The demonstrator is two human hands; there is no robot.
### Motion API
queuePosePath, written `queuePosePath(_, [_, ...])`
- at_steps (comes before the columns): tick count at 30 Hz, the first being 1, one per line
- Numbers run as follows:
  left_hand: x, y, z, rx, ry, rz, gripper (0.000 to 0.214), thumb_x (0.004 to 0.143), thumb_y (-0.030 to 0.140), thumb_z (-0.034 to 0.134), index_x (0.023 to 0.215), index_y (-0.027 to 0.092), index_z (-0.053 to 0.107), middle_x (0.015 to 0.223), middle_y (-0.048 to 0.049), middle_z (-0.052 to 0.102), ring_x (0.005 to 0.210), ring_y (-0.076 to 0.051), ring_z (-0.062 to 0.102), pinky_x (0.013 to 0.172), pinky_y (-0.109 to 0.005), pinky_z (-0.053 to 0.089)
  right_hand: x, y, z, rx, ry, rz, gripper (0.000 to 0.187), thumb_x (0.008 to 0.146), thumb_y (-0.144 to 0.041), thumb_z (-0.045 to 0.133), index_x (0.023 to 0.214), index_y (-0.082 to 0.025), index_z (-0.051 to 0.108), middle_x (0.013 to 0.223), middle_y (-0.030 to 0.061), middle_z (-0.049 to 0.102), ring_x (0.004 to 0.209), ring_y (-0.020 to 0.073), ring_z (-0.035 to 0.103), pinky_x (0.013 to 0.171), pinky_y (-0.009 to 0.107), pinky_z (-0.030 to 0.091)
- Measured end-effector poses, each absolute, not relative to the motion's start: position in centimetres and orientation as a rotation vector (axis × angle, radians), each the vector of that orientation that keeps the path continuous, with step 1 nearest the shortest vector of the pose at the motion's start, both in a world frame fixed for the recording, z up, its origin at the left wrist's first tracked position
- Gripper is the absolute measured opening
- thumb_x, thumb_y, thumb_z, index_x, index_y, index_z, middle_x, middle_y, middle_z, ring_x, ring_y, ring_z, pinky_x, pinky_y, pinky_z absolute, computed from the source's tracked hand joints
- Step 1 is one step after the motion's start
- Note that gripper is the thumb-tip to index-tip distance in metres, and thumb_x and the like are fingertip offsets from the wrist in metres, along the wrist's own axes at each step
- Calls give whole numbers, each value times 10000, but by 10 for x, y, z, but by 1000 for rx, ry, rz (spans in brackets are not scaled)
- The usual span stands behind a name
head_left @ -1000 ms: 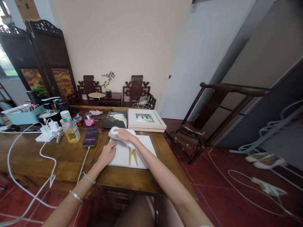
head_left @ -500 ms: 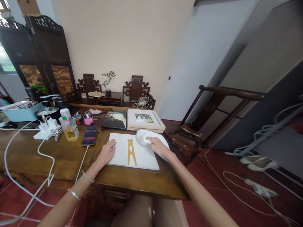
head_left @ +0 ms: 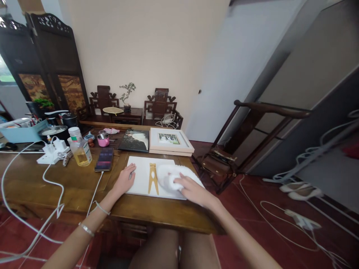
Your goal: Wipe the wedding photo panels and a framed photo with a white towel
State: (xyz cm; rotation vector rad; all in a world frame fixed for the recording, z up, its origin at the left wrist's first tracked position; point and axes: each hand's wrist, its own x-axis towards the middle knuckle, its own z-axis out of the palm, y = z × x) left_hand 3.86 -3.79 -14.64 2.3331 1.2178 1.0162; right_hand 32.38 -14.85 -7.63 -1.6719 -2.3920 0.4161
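Observation:
A white board (head_left: pixel 140 179) lies on the wooden table, with a flat yellow cat-headed, long-legged shape (head_left: pixel 153 179) on its middle. My left hand (head_left: pixel 126 179) rests on the board's left edge, fingers laid out over it. With my right hand (head_left: pixel 189 188) I grip a bunched white cloth (head_left: pixel 179 173), slightly blurred by motion. It covers the right part of the board, close beside the yellow shape, and hides the board's upper right corner.
Behind the board lie a white picture frame (head_left: pixel 171 141) and a dark picture (head_left: pixel 134 140). To the left are a phone (head_left: pixel 104 160) on a cable, a bottle of yellow liquid (head_left: pixel 80 147), a power strip (head_left: pixel 50 158) and a pink cup (head_left: pixel 103 140). A wooden chair (head_left: pixel 224 164) stands right.
My right hand has brought the white cloth down toward me and a little left over the board. My left hand keeps its place on the left edge.

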Motion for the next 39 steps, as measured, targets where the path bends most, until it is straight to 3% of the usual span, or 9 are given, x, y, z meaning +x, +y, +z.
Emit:
queuePosePath(5, [36, -38, -145, 2330, 1212, 1012, 383, 843, 250, 414, 1135, 118, 623, 1274, -122, 580, 1249, -220, 485, 1088, -414, 355, 322, -67, -88, -1634, -2366, 272, 428, 725, -69, 359, 1077, -139, 593, 1150, 108, 631, 1175, 252, 511, 1099, 487, 184])
queuePosePath(9, [36, -39, -143, 2303, 1195, 1014, 381, 840, 259, 428, 1132, 112, 625, 1276, -129, 577, 1250, -226, 484, 1094, -420, 343, 318, -53, -88, -1611, -2380, 262, 433, 702, -47, 372, 1076, -107, 582, 1299, 157, 536, 1361, 279, 273, 1084, 556, 154])
queuePosePath(14, [38, -40, -143, 2271, 1183, 1022, 380, 830, 251, 442, 1129, 107, 627, 1275, -133, 578, 1257, -235, 475, 1102, -423, 329, 316, -113, -89, -1539, -2466, 285, 454, 664, -17, 379, 1057, -122, 581, 1395, 147, 449, 1391, 247, 193, 1114, 536, 121])
queuePosePath(19, [39, -40, -144, 2281, 1186, 1017, 380, 831, 229, 432, 1135, 104, 623, 1284, -136, 569, 1259, -242, 472, 1098, -443, 331, 313, -194, -78, -1393, -2551, 446, 515, 589, 17, 365, 997, -191, 600, 1465, 36, 359, 1407, 191, 115, 1147, 501, 67])
queuePosePath(26, [38, -39, -145, 2318, 1199, 1011, 393, 838, 230, 418, 1145, 85, 616, 1267, -145, 581, 1257, -234, 476, 1098, -428, 336, 328, -161, -80, -1481, -2424, 517, 495, 669, -44, 369, 1079, -196, 600, 1392, 46, 470, 1358, 237, 292, 1128, 473, 173])
queuePosePath(30, [37, -40, -143, 2295, 1176, 1020, 375, 828, 231, 444, 1135, 116, 627, 1278, -124, 577, 1257, -231, 476, 1096, -426, 339, 332, -95, -89, -1628, -2304, 365, 402, 701, -70, 372, 997, -170, 625, 1192, 75, 625, 1169, 259, 516, 1115, 457, 185])
queuePosePath(32, [37, -40, -141, 2285, 1177, 1009, 379, 831, 233, 444, 1138, 101, 625, 1288, -139, 565, 1261, -233, 471, 1097, -426, 335, 328, -70, -90, -1663, -2273, 318, 394, 715, -74, 366, 995, -168, 627, 1102, 80, 662, 1097, 269, 556, 1097, 470, 199])
queuePosePath(35, [36, -41, -140, 2285, 1184, 993, 386, 836, 235, 439, 1145, 91, 620, 1290, -147, 560, 1263, -232, 469, 1098, -431, 330, 320, -54, -91, -1660, -2255, 279, 400, 723, -76, 365, 1027, -152, 615, 1138, 109, 641, 1167, 300, 505, 1070, 519, 197])
queuePosePath(39, [36, -40, -141, 2310, 1186, 988, 392, 842, 241, 427, 1151, 88, 616, 1282, -145, 568, 1256, -228, 477, 1093, -426, 342, 314, -77, -93, -1606, -2329, 274, 411, 695, -55, 383, 1034, -132, 602, 1259, 149, 570, 1334, 299, 323, 1073, 563, 154])
